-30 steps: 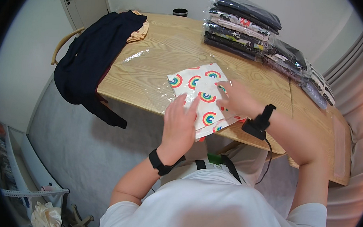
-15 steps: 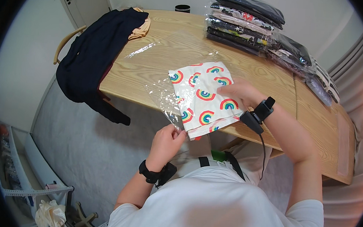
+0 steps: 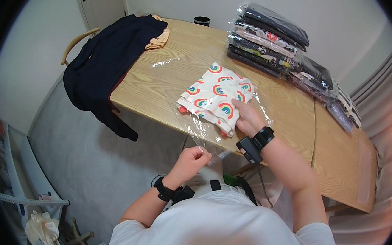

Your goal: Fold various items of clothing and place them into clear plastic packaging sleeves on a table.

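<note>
A folded white cloth garment (image 3: 214,89) with a rainbow print tilts over the table's near edge. My right hand (image 3: 248,118) grips its near right side, thumb on top and fingers underneath. Clear plastic bag film (image 3: 201,131) shows past the garment's near and right edges; whether the cloth is inside it or on top I cannot tell. Closer to my body, my left hand (image 3: 191,165) is closed in a pinch on the bag's near end. Each wrist wears a black strap with a small device.
A wooden table (image 3: 191,39) spans the front. Bagged folded clothes (image 3: 269,40) are stacked at its far right. A dark navy garment (image 3: 104,64) hangs over the left edge beside a chair (image 3: 77,44). A black cup (image 3: 202,20) stands at the back.
The rainbow garment has turned and tipped away from me, separating from my left hand. My right hand has shifted left and nearer to me. The bag film now stretches between my hands.
</note>
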